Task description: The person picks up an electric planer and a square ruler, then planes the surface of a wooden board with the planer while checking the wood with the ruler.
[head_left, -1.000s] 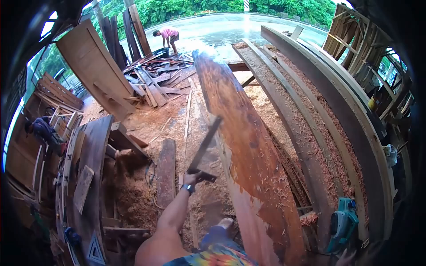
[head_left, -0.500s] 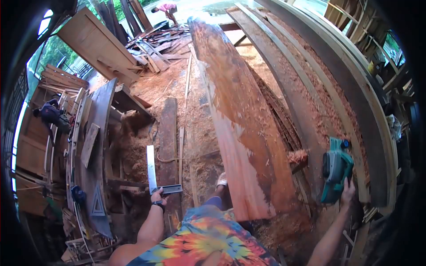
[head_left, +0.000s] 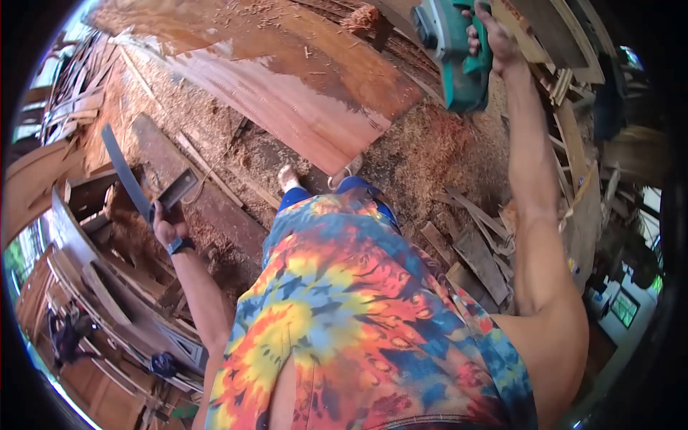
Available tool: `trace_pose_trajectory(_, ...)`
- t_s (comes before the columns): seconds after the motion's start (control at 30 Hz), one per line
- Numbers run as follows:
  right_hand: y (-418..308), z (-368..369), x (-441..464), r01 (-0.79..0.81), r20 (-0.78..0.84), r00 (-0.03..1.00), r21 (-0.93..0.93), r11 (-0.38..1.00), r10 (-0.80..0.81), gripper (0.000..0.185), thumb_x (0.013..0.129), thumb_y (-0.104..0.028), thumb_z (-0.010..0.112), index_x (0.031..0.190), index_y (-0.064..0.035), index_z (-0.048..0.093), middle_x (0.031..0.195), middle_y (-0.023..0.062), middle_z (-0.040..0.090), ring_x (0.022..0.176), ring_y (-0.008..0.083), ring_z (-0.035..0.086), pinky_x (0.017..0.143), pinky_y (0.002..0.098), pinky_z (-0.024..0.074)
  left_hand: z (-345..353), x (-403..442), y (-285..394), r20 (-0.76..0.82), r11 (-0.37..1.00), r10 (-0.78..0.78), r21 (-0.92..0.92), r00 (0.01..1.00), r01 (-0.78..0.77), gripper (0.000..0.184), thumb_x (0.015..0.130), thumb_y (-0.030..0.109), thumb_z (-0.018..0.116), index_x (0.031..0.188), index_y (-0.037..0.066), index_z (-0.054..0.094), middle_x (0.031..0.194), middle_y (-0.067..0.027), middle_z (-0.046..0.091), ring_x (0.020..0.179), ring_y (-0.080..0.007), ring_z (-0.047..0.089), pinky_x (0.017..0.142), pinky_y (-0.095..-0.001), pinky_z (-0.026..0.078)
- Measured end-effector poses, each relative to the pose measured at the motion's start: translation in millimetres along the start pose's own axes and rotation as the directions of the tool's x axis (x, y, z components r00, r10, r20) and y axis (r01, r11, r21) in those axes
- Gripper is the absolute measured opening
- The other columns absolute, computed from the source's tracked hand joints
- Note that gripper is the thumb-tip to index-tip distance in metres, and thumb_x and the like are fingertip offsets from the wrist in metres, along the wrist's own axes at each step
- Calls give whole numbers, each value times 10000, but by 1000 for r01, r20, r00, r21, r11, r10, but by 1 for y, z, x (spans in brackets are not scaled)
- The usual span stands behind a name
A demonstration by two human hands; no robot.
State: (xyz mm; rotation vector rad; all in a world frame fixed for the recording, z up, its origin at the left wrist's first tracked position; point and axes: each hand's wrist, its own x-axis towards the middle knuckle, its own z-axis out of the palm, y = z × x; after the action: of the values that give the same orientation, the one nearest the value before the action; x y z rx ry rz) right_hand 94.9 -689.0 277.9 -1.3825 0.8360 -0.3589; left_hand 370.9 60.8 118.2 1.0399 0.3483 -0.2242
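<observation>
My left hand [head_left: 169, 223] is closed round the corner of a metal try square [head_left: 127, 172], whose long blade points up and left and whose short stock [head_left: 177, 188] points up and right. My right hand [head_left: 496, 37], at the upper right, grips the handle of a green electric planer [head_left: 456, 56], held up near the end of the large reddish board. That board [head_left: 287, 93] runs from the upper left to the middle, part of its face smooth and pale, part darker with curled shavings on it.
Wood shavings [head_left: 430, 154] cover the ground around my feet. A dark plank [head_left: 208, 197] lies at the left, with stacked boards [head_left: 97, 251] beyond. Offcuts [head_left: 480, 258] lie right of my legs. Another person [head_left: 68, 333] is at the lower left.
The view has tilted down and turned toward my body. My right hand has lifted the planer off the boards at the right. The try square is still in my left hand.
</observation>
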Motion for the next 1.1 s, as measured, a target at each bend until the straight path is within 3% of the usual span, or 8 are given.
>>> trace_pose_trajectory(0.03,2,7,-36,-24,70,997,77,997,19,495,978,-542,530,1115,-69,583,685,-26,501,563,70,469,523,231,414,20,11,2,46,1000,-3,-11,999,4,199,953,114,614,1121,10,635,1099,-154,706,997,-310,693,913,-464,569)
trace_pose_trajectory(0.23,30,112,-215,-45,-213,974,162,986,80,593,933,-639,523,1051,-60,567,628,16,515,451,79,481,403,229,408,148,102,-34,393,994,-102,19,914,103,203,975,161,589,1082,0,649,1102,-160,703,1003,-310,686,923,-439,563)
trace_pose_trajectory(0.3,57,150,-253,-71,-283,953,130,989,105,593,958,-618,494,1100,-46,561,633,15,504,461,85,472,421,231,392,190,131,-62,441,989,-139,97,887,107,210,955,138,629,1100,-14,625,1088,-168,687,1007,-306,678,884,-468,580)
trace_pose_trajectory(0.4,92,209,-298,-9,-352,935,112,994,49,543,970,-588,500,992,-48,543,605,7,492,440,84,459,402,238,372,251,128,-94,495,977,-183,191,849,99,216,921,149,692,1088,20,649,1021,-124,702,900,-252,700,737,-390,608)
trace_pose_trajectory(0.47,103,244,-318,-45,-410,903,209,977,129,524,985,-568,486,959,-46,527,584,9,484,429,89,457,396,245,362,282,131,-117,511,966,-198,245,837,79,221,898,168,728,1069,45,661,975,-99,705,821,-228,707,664,-360,612)
trace_pose_trajectory(0.63,128,325,-351,-6,-459,872,336,942,169,424,1030,-446,476,976,-28,515,567,13,496,429,93,476,400,248,391,316,137,-155,520,957,-242,266,819,114,210,877,153,751,1034,46,662,955,-99,695,772,-220,703,657,-373,632)
trace_pose_trajectory(0.77,130,368,-354,25,-499,856,292,956,130,463,1039,-456,439,993,0,509,587,33,508,450,112,487,433,255,392,314,158,-171,527,951,-267,279,807,132,180,885,126,727,1020,31,654,940,-105,695,779,-247,701,683,-387,630)
trace_pose_trajectory(1.1,136,381,-308,59,-617,771,319,946,160,402,1050,-403,446,963,-16,510,563,37,510,438,113,482,431,260,381,312,180,-164,489,833,-543,420,683,361,172,937,134,633,1060,14,645,976,-139,703,794,-314,701,708,-448,621)
